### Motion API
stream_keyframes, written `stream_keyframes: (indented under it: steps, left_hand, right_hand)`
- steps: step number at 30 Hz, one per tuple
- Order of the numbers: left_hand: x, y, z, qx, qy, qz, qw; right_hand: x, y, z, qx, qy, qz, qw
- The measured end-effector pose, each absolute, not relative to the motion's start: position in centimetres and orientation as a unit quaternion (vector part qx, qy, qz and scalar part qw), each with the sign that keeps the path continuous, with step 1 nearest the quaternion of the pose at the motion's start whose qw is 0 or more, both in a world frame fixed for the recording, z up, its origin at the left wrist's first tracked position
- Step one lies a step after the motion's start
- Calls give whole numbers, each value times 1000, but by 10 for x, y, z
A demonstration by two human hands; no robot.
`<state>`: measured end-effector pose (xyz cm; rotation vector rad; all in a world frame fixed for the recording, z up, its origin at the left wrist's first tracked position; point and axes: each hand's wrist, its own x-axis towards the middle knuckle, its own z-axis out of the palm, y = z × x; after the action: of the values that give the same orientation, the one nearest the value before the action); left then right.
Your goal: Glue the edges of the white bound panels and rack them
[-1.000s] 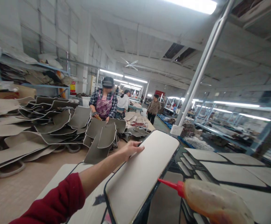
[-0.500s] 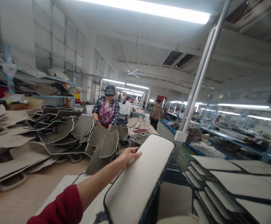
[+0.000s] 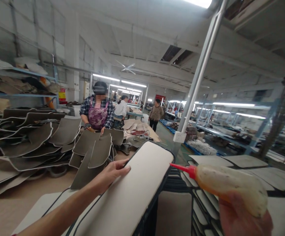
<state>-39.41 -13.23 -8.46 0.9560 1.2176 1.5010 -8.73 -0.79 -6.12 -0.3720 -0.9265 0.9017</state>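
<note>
My left hand (image 3: 114,173) grips the far left edge of a long pale panel (image 3: 142,177) with rounded corners and a dark border, thumb on top. In my right hand (image 3: 245,213) is a squeeze bottle (image 3: 230,185) with a red nozzle (image 3: 183,168), its amber contents showing low down. The nozzle points left, its tip at the panel's upper right edge; whether it touches I cannot tell. The panel slants away from me, its near end out of view. Beneath it lie more pale pieces (image 3: 40,205) with dark edges.
Stacked pale panels (image 3: 207,205) with dark borders lie on the right. Grey-brown bag pieces (image 3: 34,141) are heaped at the left. Across the table a co-worker (image 3: 98,111) handles similar pieces. A metal post (image 3: 201,68) with a socket box (image 3: 179,137) rises beyond the panel.
The squeeze bottle in my right hand has come into view from the right, its nozzle now at the panel's edge. My left hand still grips the panel. The view has turned slightly right.
</note>
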Motion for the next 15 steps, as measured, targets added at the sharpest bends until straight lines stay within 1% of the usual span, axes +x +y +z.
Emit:
stream_keyframes:
  steps: [4,7,11,15]
  left_hand:
    - [-394,-127,-86,375,489,612,495]
    - [-397,-120,-91,368,492,612,499]
    - [-404,-115,-99,352,505,613,496]
    - [-406,-115,-99,350,514,610,491]
  right_hand:
    - [-91,4,-65,-172,-454,422,766]
    - [-93,6,-71,-213,-432,445,755]
    - [-94,5,-91,-243,-427,458,741]
    - [-92,8,-105,-228,-458,460,726]
